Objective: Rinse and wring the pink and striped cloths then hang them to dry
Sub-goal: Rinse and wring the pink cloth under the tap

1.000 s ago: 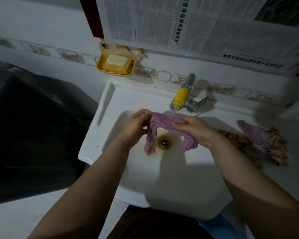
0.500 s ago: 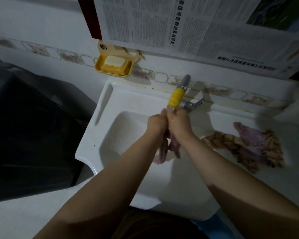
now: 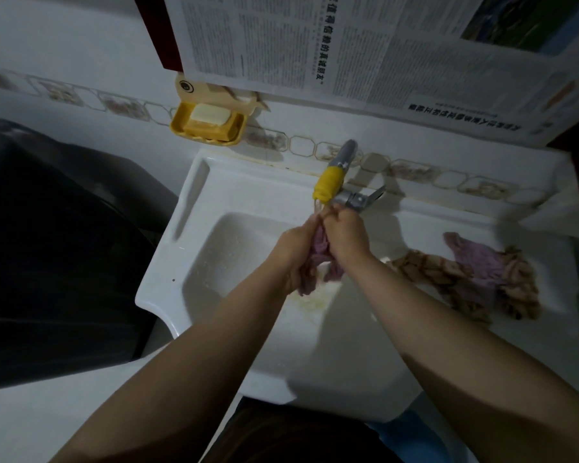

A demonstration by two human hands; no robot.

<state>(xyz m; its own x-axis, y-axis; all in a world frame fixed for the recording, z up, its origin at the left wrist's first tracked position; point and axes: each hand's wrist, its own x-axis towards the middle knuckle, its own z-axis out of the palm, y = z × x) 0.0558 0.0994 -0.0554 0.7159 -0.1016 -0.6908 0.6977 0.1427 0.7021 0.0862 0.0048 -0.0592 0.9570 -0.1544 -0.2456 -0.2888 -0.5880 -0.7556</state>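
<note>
Head view: over the white sink (image 3: 181,262) basin, the left hand (image 3: 296,245) and right hand (image 3: 346,233) are pressed together, fingers clenched around the bunched pink cloth (image 3: 320,259) just under the yellow-sleeved tap (image 3: 330,183). The striped cloth (image 3: 448,275) lies heaped on the sink's right ledge. On the wall beyond, a yellow soap dish (image 3: 211,127) hangs beside newspaper (image 3: 348,45) whose print is too small to read.

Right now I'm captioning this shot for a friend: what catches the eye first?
Both hands, left hand and right hand, squeeze a pink cloth together over the white sink, just under the yellow-wrapped tap. To the right, a striped cloth lies bunched on the ledge, and a yellow soap dish hangs on the wall.
</note>
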